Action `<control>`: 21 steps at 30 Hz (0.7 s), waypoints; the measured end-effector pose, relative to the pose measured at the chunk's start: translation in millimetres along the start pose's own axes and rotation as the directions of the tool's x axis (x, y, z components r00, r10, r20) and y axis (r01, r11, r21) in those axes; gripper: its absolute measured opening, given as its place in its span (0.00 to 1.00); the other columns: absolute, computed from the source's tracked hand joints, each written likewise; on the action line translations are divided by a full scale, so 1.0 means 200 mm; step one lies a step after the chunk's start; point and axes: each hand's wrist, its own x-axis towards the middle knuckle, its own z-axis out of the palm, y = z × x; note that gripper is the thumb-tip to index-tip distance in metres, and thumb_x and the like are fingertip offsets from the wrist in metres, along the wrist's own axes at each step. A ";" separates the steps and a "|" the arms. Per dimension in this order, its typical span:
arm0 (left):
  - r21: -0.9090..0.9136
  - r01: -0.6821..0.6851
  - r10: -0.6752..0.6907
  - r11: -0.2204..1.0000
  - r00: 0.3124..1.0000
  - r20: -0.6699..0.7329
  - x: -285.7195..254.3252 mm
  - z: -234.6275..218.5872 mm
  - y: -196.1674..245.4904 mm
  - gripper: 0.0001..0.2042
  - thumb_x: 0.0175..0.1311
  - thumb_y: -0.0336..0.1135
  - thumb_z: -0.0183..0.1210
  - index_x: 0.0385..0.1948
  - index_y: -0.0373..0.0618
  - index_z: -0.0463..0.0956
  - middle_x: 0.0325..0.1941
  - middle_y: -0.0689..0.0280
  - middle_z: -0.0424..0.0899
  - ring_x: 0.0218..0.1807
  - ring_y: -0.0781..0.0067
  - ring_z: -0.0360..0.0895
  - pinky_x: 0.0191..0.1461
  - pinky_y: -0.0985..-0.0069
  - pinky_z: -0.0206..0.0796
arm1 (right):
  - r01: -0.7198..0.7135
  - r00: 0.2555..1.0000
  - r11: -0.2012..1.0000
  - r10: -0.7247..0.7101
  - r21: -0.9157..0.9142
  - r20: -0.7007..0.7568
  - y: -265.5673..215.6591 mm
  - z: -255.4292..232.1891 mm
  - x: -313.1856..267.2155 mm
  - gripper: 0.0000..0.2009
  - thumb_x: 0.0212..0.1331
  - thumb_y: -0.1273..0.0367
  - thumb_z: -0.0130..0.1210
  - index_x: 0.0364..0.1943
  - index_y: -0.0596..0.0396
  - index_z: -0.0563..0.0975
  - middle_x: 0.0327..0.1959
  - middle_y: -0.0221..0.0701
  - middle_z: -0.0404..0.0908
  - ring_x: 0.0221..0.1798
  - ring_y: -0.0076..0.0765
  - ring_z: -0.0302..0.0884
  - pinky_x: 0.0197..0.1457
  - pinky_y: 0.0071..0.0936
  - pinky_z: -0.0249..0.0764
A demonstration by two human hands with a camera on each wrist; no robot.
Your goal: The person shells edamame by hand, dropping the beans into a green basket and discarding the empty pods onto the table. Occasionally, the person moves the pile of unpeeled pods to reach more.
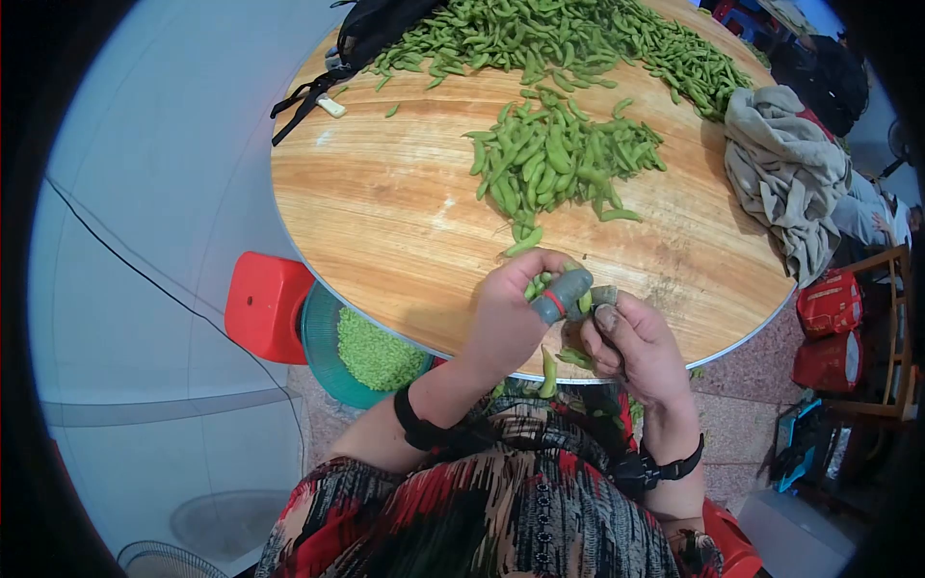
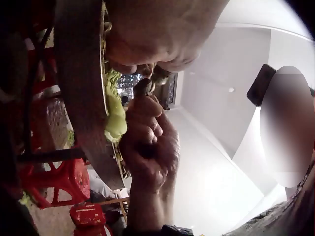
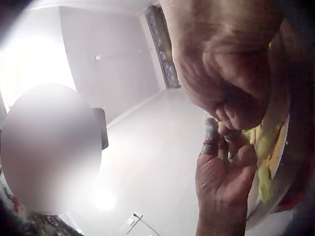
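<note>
My left hand [image 1: 506,318], its thumb in a grey cover [image 1: 567,294] with a red band, curls round a few green soybeans or pods and pinches a green soybean pod [image 1: 585,302]. Facing it, my right hand [image 1: 644,349] has its thumb bent against a grey-covered finger at the pod's other side. Both hands meet over the near table edge; in the right wrist view the right hand [image 3: 231,73] partly hides the left fingertips. Loose pods [image 1: 548,374] lie at the edge below them. A small heap of pods [image 1: 549,159] lies just beyond.
A larger pod pile [image 1: 559,39] covers the far side of the round wooden table [image 1: 376,202]. A black bag [image 1: 381,29] sits far left, a grey cloth [image 1: 780,159] at right. Below the left edge stand a green basin [image 1: 320,352] of shelled beans and a red stool [image 1: 262,308].
</note>
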 end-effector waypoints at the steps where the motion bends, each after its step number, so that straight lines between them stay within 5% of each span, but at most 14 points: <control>1: 0.037 -0.051 0.052 0.998 0.999 -0.007 0.00 0.01 -0.01 0.05 0.56 0.28 0.56 0.33 0.38 0.72 0.31 0.68 0.77 0.30 0.85 0.70 0.32 0.88 0.61 | 0.006 1.000 0.999 -0.007 -0.036 -0.026 0.00 0.00 0.00 0.09 0.65 0.70 0.40 0.29 0.58 0.69 0.17 0.22 0.63 0.15 0.13 0.51 0.16 0.13 0.48; 2: 0.036 -0.051 0.052 0.998 0.999 -0.008 0.00 0.00 -0.01 0.05 0.56 0.28 0.56 0.33 0.38 0.72 0.31 0.68 0.77 0.30 0.85 0.70 0.32 0.88 0.61 | 0.005 1.000 0.999 -0.006 -0.037 -0.026 0.00 0.01 0.00 0.09 0.65 0.70 0.40 0.29 0.58 0.69 0.17 0.22 0.63 0.15 0.13 0.51 0.16 0.13 0.48; 4: -0.296 0.156 -0.083 0.942 0.966 0.246 0.00 -0.03 0.00 0.07 0.55 0.28 0.57 0.33 0.39 0.72 0.32 0.69 0.76 0.31 0.84 0.71 0.33 0.87 0.62 | -0.018 0.999 0.997 0.021 0.070 -0.037 -0.03 0.04 0.00 0.08 0.65 0.70 0.41 0.31 0.58 0.70 0.17 0.21 0.64 0.14 0.12 0.50 0.15 0.12 0.47; 7: -0.443 0.336 -0.167 0.831 0.911 0.378 0.02 -0.07 0.04 0.08 0.53 0.27 0.58 0.34 0.40 0.71 0.33 0.69 0.75 0.32 0.83 0.70 0.35 0.87 0.62 | -0.067 0.997 0.984 0.073 0.162 -0.030 -0.04 0.07 0.00 0.07 0.64 0.70 0.42 0.33 0.59 0.70 0.17 0.20 0.65 0.14 0.12 0.51 0.16 0.12 0.48; 11: -0.334 0.262 -0.184 0.905 0.951 0.247 0.00 0.00 0.07 0.09 0.53 0.27 0.58 0.35 0.40 0.71 0.32 0.70 0.74 0.33 0.85 0.69 0.35 0.87 0.61 | -0.019 0.996 1.000 0.020 0.018 -0.091 0.01 0.04 0.03 0.06 0.63 0.71 0.44 0.33 0.58 0.71 0.18 0.20 0.67 0.16 0.12 0.54 0.17 0.11 0.50; 12: -0.029 0.055 -0.049 0.998 0.982 0.185 0.01 -0.01 0.04 0.08 0.54 0.27 0.58 0.34 0.41 0.71 0.32 0.70 0.74 0.33 0.85 0.69 0.35 0.87 0.61 | 0.138 0.974 0.952 -0.180 -0.274 -0.135 0.04 0.03 0.05 0.06 0.63 0.71 0.44 0.33 0.58 0.71 0.18 0.20 0.68 0.16 0.11 0.55 0.17 0.11 0.51; 13: 0.289 -0.148 0.102 0.946 0.981 0.167 0.01 -0.01 0.02 0.07 0.55 0.28 0.58 0.34 0.41 0.71 0.32 0.71 0.74 0.34 0.86 0.68 0.35 0.87 0.61 | 0.260 0.918 0.797 -0.378 -0.545 -0.115 0.06 0.03 0.06 0.06 0.63 0.70 0.44 0.32 0.57 0.72 0.18 0.20 0.69 0.17 0.11 0.57 0.18 0.11 0.52; 17: 0.128 -0.077 0.071 0.989 0.996 0.054 0.00 -0.02 -0.01 0.09 0.58 0.28 0.56 0.40 0.41 0.74 0.31 0.73 0.71 0.29 0.87 0.65 0.33 0.87 0.61 | 0.199 0.939 0.937 -0.267 -0.288 -0.219 0.02 0.05 0.08 0.07 0.63 0.69 0.44 0.31 0.57 0.72 0.17 0.20 0.69 0.18 0.11 0.59 0.20 0.13 0.56; 19: 0.051 -0.007 0.003 0.999 0.997 0.080 -0.01 -0.04 0.03 0.11 0.58 0.28 0.56 0.44 0.41 0.73 0.31 0.74 0.72 0.30 0.87 0.66 0.33 0.88 0.61 | 0.036 0.979 0.977 -0.077 -0.210 -0.190 -0.03 0.05 0.06 0.08 0.63 0.68 0.44 0.32 0.58 0.72 0.17 0.20 0.69 0.19 0.12 0.61 0.22 0.14 0.59; 21: -0.026 0.059 -0.056 0.998 0.993 0.108 -0.01 -0.06 0.05 0.13 0.59 0.28 0.55 0.47 0.42 0.73 0.32 0.74 0.73 0.30 0.87 0.67 0.34 0.89 0.60 | 0.009 0.982 0.926 -0.079 -0.377 -0.171 -0.05 0.05 0.06 0.08 0.63 0.68 0.45 0.34 0.59 0.73 0.18 0.21 0.69 0.21 0.14 0.64 0.25 0.15 0.63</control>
